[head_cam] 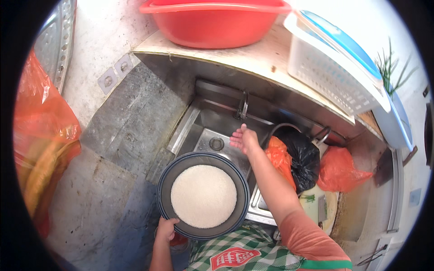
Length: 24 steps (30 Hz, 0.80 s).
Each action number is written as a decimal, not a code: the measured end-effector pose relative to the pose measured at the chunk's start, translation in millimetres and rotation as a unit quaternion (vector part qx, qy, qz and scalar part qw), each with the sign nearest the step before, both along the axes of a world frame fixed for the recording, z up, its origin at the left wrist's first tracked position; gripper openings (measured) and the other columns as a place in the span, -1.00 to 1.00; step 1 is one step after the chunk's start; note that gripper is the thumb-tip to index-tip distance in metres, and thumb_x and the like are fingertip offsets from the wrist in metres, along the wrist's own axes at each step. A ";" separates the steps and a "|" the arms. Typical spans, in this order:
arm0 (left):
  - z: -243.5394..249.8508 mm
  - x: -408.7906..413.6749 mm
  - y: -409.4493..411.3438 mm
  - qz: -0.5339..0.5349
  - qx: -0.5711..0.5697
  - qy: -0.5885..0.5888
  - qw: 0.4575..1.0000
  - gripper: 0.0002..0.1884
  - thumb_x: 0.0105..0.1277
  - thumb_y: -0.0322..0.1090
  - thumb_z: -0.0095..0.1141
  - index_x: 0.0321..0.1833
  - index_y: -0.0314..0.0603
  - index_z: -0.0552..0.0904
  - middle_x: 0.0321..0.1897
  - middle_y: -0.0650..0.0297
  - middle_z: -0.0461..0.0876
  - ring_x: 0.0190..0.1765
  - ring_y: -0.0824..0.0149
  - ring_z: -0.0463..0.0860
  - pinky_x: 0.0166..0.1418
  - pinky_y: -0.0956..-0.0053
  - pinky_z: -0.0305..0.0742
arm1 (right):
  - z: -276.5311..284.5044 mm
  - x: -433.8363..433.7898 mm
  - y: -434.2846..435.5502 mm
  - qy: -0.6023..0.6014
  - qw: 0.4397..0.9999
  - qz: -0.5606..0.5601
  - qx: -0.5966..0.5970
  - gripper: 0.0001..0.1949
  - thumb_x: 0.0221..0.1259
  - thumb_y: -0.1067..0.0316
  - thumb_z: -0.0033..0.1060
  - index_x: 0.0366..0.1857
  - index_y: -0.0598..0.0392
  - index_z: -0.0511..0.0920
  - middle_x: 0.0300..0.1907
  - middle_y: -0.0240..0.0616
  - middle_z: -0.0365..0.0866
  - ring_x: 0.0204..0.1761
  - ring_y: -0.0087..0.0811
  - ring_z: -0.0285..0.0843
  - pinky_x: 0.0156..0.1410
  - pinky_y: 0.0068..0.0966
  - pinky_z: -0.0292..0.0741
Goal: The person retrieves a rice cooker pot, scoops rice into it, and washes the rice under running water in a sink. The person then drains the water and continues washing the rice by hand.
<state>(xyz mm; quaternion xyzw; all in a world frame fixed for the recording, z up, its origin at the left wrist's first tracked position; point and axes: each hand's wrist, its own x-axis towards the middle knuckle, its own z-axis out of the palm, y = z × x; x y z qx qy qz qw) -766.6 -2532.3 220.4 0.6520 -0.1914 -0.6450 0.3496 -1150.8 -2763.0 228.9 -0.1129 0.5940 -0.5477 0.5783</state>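
Note:
Below the middle of the head view, a round dark pot (241,206) holds a wide layer of white rice (203,196). My left hand (166,228) grips its rim at the lower left, thumb over the edge. The right hand (244,138) is stretched out above a stainless steel sink (217,118), fingers apart and holding nothing. Just beyond that hand stands a metal faucet (243,105). The sink's round drain (216,144) shows between the hand and the pot.
Behind the sink, a wooden shelf (271,64) carries a red plastic basin (217,27) and a white plastic basket (322,67). Right of the sink are a black plastic bag (303,159), a red plastic bag (339,169) and a cleaver (322,208) on a cutting board (310,210).

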 end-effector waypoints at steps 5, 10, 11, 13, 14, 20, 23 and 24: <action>-28.0 6.3 4.3 0.024 -0.027 -0.002 0.999 -0.43 0.01 -0.72 0.06 0.20 -0.45 0.46 0.00 0.02 0.64 -0.04 0.06 0.66 0.08 0.25 0.55 | -66.9 -50.5 -82.9 -0.044 0.987 -0.090 0.122 -0.42 0.45 -0.10 -0.14 0.11 0.37 0.33 0.12 0.19 0.42 0.12 0.23 0.50 0.14 0.22 0.50; 25.6 -12.5 -8.3 0.029 0.064 -0.073 0.995 -0.47 0.02 -0.71 0.07 0.17 -0.47 0.48 0.01 -0.01 0.65 -0.03 0.04 0.66 0.14 0.22 0.53 | -123.3 -75.8 -125.0 -0.148 0.965 -0.122 0.177 -0.38 0.33 -0.18 0.04 0.24 0.11 0.30 0.11 0.07 0.38 0.12 0.09 0.44 0.17 0.08 0.47; 17.8 -8.6 -6.2 0.022 0.049 -0.081 0.995 -0.46 0.02 -0.71 0.08 0.17 -0.47 0.48 0.01 -0.01 0.65 -0.02 0.04 0.66 0.15 0.21 0.53 | -127.7 -80.0 -133.1 -0.182 0.958 -0.150 0.164 -0.41 0.31 -0.17 0.07 0.23 0.06 0.33 0.10 0.03 0.39 0.08 0.05 0.44 0.14 0.07 0.47; 0.9 -0.8 -1.3 -0.002 0.026 -0.095 0.995 -0.46 0.02 -0.70 0.10 0.17 -0.47 0.48 0.02 -0.01 0.65 0.00 0.04 0.65 0.16 0.20 0.53 | -146.2 -95.5 -141.1 -0.246 0.934 -0.216 0.142 -0.46 0.27 -0.13 0.13 0.21 -0.05 0.38 0.08 -0.06 0.40 0.01 -0.03 0.44 0.09 0.03 0.49; 0.0 -0.7 -0.2 0.015 0.042 -0.104 0.994 -0.46 0.02 -0.69 0.12 0.18 -0.47 0.48 0.02 0.00 0.65 0.00 0.05 0.65 0.16 0.22 0.53 | -155.9 -100.2 -141.3 -0.239 0.941 -0.210 0.117 -0.49 0.27 -0.12 0.14 0.18 -0.06 0.40 0.09 -0.09 0.39 0.00 -0.04 0.44 0.06 0.01 0.49; -5.0 -2.2 10.5 0.029 0.021 -0.068 0.997 -0.46 0.01 -0.67 0.15 0.16 -0.46 0.51 0.03 0.02 0.65 0.03 0.09 0.64 0.15 0.26 0.53 | -142.6 -74.6 -146.9 -0.162 0.965 -0.190 0.085 -0.74 0.30 0.07 -0.07 -0.21 0.00 0.52 -0.45 -0.20 0.49 -0.43 -0.23 0.49 -0.31 -0.17 0.50; 5.7 -8.0 3.6 0.015 0.016 -0.065 0.998 -0.48 0.01 -0.67 0.14 0.15 -0.47 0.53 0.03 0.01 0.65 0.02 0.09 0.65 0.15 0.26 0.53 | -163.6 -93.3 -148.1 -0.070 0.985 -0.157 0.021 -0.77 0.25 0.22 0.00 -0.15 0.08 0.56 -0.38 -0.19 0.58 -0.37 -0.27 0.56 -0.26 -0.25 0.53; 0.0 -6.2 1.3 0.010 0.022 -0.070 0.997 -0.48 0.01 -0.68 0.14 0.14 -0.47 0.53 0.02 0.01 0.65 0.02 0.09 0.65 0.15 0.26 0.53 | -177.1 -104.2 -149.4 -0.006 0.991 -0.136 -0.015 -0.77 0.24 0.26 0.02 -0.13 0.11 0.58 -0.36 -0.19 0.61 -0.36 -0.29 0.59 -0.25 -0.28 0.54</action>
